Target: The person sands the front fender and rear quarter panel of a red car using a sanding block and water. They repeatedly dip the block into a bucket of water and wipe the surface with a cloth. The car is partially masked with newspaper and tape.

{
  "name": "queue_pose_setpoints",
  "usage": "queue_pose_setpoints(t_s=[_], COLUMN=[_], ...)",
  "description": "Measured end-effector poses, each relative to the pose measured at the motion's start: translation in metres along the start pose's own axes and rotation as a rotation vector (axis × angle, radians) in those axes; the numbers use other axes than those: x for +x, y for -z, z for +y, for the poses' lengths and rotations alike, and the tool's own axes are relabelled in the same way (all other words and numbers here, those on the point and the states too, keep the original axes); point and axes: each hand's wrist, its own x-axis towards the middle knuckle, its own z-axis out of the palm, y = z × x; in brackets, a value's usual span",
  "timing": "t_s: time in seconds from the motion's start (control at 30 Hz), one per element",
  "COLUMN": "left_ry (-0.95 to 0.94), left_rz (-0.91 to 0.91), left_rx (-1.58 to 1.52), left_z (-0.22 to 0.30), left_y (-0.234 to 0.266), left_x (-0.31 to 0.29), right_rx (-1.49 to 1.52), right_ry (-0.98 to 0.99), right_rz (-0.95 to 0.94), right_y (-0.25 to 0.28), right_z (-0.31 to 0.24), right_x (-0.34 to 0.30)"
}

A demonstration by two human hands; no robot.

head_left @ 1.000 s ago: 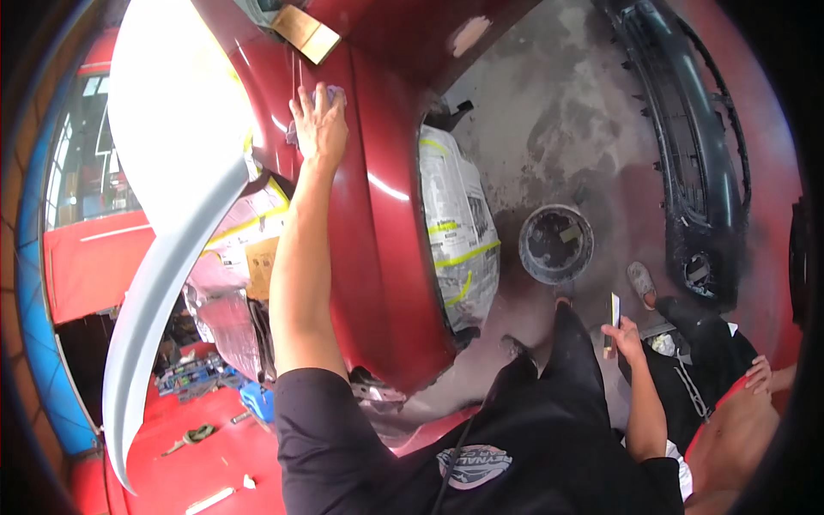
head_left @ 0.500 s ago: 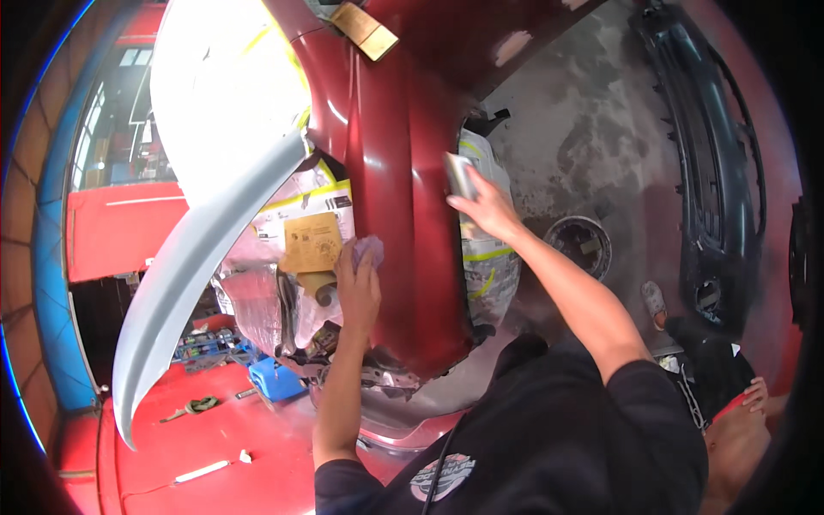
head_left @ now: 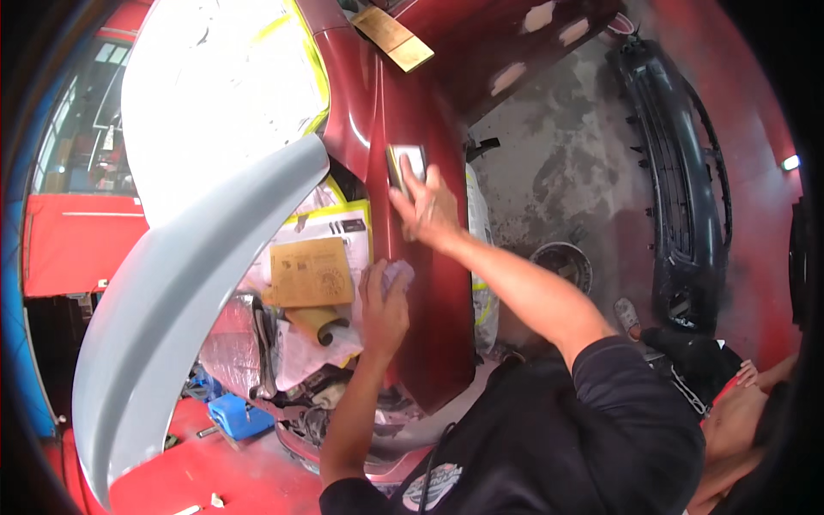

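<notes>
My right hand (head_left: 432, 206) holds a small flat sanding block (head_left: 407, 165) with a pale top and a dark underside. The block lies against the dark red car fender (head_left: 433, 318), towards its left half. Lower down, my left hand (head_left: 383, 313) grips a crumpled lilac cloth (head_left: 398, 276) at the fender's left edge. Left of that hand lie a brown sandpaper sheet (head_left: 311, 273) and a curled roll of sandpaper (head_left: 319, 324) on the masking film. What lies under my left palm is hidden.
A long grey curved panel (head_left: 193, 249) juts out on the left. Another sandpaper piece (head_left: 393, 39) rests at the fender's top. On the right are a bucket (head_left: 564, 264), a black bumper (head_left: 687, 180) and another person's hand (head_left: 748, 373) at the lower edge.
My right hand has carried the sanding block leftward, from the fender's right edge onto its left half. My left hand stays by the left edge with the cloth. The whole view has shifted.
</notes>
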Motion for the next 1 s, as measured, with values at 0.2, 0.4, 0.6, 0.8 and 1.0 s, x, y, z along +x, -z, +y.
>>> queue_pose_setpoints(t_s=[0.2, 0.4, 0.6, 0.8, 1.0], left_ry=[-0.104, -0.054, -0.082, -0.071, -0.076], left_rz=[0.034, 0.017, -0.013, -0.001, -0.033], left_rx=[0.018, 0.020, 0.062, 0.064, 0.072], left_z=[-0.003, -0.005, -0.005, -0.007, -0.002], left_y=[-0.002, -0.002, -0.003, -0.007, -0.004], left_x=[0.016, 0.003, 0.015, 0.005, 0.014], right_rx=[-0.009, -0.021, -0.043, -0.023, -0.100], right_ry=[-0.260, -0.004, -0.195, 0.051, -0.157], right_rz=[0.045, -0.040, 0.014, -0.045, -0.053], right_y=[0.014, -0.002, 0.017, 0.002, 0.006], right_z=[0.035, 0.002, 0.031, -0.003, 0.029], right_x=[0.170, 0.036, 0.171, 0.036, 0.159])
